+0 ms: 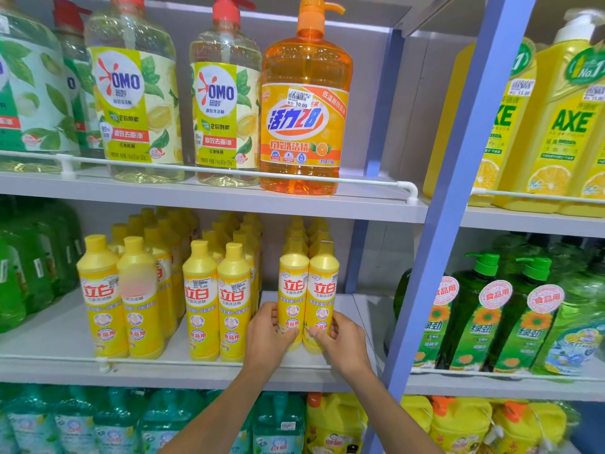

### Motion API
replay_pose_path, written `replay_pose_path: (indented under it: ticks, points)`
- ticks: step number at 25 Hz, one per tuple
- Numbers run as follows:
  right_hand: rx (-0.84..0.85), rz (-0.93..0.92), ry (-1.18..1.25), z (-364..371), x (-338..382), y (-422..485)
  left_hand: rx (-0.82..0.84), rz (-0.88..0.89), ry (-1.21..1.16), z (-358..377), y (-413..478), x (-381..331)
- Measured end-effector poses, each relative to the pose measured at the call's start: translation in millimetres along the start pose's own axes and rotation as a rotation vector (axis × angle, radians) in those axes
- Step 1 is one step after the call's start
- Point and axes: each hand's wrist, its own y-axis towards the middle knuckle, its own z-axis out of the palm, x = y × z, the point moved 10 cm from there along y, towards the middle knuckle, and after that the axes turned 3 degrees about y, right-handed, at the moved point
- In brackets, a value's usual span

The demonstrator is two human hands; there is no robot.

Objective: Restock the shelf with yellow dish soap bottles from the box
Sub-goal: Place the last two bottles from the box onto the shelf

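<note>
Two yellow dish soap bottles stand side by side at the right end of the middle shelf (65,339). My left hand (266,332) grips the lower part of the left bottle (292,290). My right hand (340,339) grips the lower part of the right bottle (322,290). More yellow bottles stand in rows behind these two. Further rows of the same yellow bottles (216,290) fill the shelf to the left. The box is out of view.
A blue upright post (442,257) borders the bay on the right, with green bottles (474,316) beyond it. Large pump bottles, one orange (304,103), stand on the shelf above. A white rail (196,363) runs along the middle shelf's front edge. Teal and yellow jugs sit below.
</note>
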Motion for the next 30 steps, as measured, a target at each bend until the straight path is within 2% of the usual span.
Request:
replay_pose_path:
  ticks: [30]
  points:
    - [0.059,0.006,-0.096,1,-1,16,-0.008,-0.076,0.03,2,0,-16]
